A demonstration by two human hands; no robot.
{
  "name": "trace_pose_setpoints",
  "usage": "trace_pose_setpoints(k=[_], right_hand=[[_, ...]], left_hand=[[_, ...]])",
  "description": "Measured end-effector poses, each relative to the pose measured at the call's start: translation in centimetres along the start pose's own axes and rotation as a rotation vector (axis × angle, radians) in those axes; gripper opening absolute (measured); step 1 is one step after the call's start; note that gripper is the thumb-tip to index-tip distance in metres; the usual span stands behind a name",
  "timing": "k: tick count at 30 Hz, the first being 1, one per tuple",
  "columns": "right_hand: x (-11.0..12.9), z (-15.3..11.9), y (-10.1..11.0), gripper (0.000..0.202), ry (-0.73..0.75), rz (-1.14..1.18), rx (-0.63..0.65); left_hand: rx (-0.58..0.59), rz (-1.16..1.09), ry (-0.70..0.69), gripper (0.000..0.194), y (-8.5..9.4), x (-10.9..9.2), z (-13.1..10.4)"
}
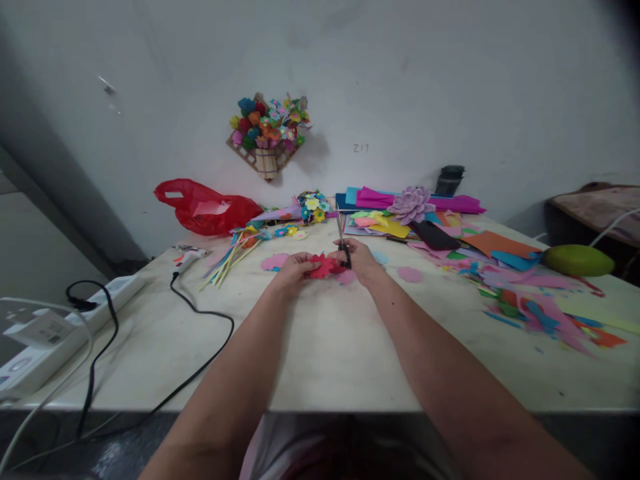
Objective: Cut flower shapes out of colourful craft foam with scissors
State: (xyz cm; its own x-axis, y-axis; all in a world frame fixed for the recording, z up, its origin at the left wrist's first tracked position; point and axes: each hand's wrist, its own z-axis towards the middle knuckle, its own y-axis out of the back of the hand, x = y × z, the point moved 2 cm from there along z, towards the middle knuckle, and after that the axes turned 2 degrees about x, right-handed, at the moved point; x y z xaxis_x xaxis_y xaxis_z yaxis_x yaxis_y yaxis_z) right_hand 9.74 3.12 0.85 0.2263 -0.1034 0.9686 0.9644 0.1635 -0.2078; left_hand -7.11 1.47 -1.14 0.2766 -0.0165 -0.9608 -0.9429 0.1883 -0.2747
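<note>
A red flower-shaped cutout (321, 266) with a scalloped edge is pinched in the fingers of my left hand (294, 272), just above the table. My right hand (363, 261) is closed on a pair of scissors (342, 235), whose blades point up and away from me. The right fingers are close to the red cutout's right edge; whether they touch it I cannot tell. Around my hands lie a pink cutout (275, 262) on the left, a pale blue cutout (381, 257) behind the right hand, and another pink cutout (410, 274) to the right.
Paper scraps (545, 310) and coloured sheets (500, 245) spread over the right side, near a dark phone (434, 235) and a green fruit (577, 260). Left are a red plastic bag (213, 208), paper strips (233, 261), a glue gun (189, 259) with its cord, and a power strip (70, 340).
</note>
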Motion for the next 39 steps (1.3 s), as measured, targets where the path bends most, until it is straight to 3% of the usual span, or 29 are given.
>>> trace_pose_setpoints(k=[9,17,25,32,39], right_hand=[[-0.12,-0.32,-0.68,0.038,-0.032,-0.016,0.092],[-0.1,-0.11,-0.26,0.033,-0.043,-0.031,0.003],[-0.15,-0.32,-0.5,0.039,-0.061,-0.063,0.025],[-0.17,0.09,-0.16,0.044,0.034,-0.061,-0.057],[0.01,-0.03,-0.17,0.047,0.037,-0.026,-0.099]], left_hand=[[0.04,0.03,0.03,0.036,-0.04,0.32,0.2],[0.065,0.017,-0.011,0.041,-0.07,0.35,0.4],[-0.015,0.114,-0.058,0.043,-0.01,0.07,0.4],[-0.167,-0.006,0.037,0.058,0.1,-0.37,0.67],[-0.05,0.11,-0.028,0.042,0.13,-0.04,0.16]])
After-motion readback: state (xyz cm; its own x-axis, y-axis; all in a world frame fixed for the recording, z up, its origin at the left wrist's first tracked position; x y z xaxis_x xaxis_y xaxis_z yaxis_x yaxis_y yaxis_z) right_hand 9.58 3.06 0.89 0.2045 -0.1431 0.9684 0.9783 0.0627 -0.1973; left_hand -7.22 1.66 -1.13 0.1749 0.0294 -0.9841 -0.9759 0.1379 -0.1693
